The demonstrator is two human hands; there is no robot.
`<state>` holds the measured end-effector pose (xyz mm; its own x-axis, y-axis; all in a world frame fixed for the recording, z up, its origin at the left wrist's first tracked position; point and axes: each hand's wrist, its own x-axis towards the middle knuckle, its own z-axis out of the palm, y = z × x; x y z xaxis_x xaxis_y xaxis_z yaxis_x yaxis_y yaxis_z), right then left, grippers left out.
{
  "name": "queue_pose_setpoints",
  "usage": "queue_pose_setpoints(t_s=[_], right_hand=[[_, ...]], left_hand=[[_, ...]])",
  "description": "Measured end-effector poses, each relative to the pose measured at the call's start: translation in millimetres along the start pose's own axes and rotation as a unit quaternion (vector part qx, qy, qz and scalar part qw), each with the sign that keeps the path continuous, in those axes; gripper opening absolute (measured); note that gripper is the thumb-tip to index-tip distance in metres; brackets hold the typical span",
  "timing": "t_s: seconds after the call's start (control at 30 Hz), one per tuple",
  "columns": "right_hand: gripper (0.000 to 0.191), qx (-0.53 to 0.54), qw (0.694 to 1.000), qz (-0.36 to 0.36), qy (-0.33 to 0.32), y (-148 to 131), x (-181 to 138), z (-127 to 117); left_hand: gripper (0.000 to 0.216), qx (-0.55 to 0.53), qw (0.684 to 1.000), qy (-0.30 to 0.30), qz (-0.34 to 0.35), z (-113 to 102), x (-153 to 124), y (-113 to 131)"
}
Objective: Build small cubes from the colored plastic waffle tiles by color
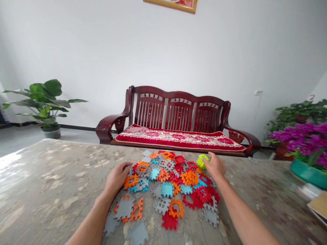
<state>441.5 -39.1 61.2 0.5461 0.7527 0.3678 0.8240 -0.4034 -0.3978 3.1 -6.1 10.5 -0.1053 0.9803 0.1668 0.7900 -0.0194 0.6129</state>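
A heap of interlocking plastic puzzle tiles (167,189) in red, orange, grey and blue lies on the table, with notched edges and some cut-out windows. My left hand (119,175) rests at the heap's left edge, fingers loosely bent against the outer tiles; I see nothing held in it. At the heap's far right, my right hand (215,166) has its fingers around a yellow-green notched block (202,161), which looks like several tiles joined. Part of that block is hidden by the fingers.
The heap lies on a table with a patterned grey cover (63,183). Beyond it stands a dark red wooden bench (178,109) with a red floral cushion (178,137). Purple flowers in a teal pot (308,173) and a cardboard-coloured box (319,206) are at the right.
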Motion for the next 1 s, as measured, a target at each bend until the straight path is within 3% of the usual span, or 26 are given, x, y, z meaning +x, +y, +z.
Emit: queue_pose_setpoints(t_s=[0.1, 0.23, 0.5, 0.87, 1.0], right_hand=[[0.042, 0.103, 0.993, -0.030, 0.049, 4.9, -15.9, 2.3], [0.040, 0.184, 0.982, -0.018, 0.029, 16.1, -44.6, 2.8], [0.046, 0.111, 0.990, -0.064, -0.064, 42.9, -78.2, 23.6], [0.038, 0.165, 0.971, -0.137, -0.107, -3.5, -125.0, 32.4], [0.040, 0.223, 0.954, -0.151, -0.135, -14.1, -123.3, 24.4]], left_hand=[[0.036, -0.005, 1.000, 0.007, -0.001, 0.5, -0.6, 0.7], [0.033, -0.012, 1.000, 0.020, 0.004, 1.0, -1.3, 1.0], [0.034, 0.000, 1.000, 0.019, 0.010, 1.4, -0.8, -0.6], [0.035, -0.009, 1.000, 0.006, 0.012, 1.2, -0.6, -0.8], [0.034, -0.018, 1.000, 0.007, 0.013, 1.8, -0.8, -0.7]])
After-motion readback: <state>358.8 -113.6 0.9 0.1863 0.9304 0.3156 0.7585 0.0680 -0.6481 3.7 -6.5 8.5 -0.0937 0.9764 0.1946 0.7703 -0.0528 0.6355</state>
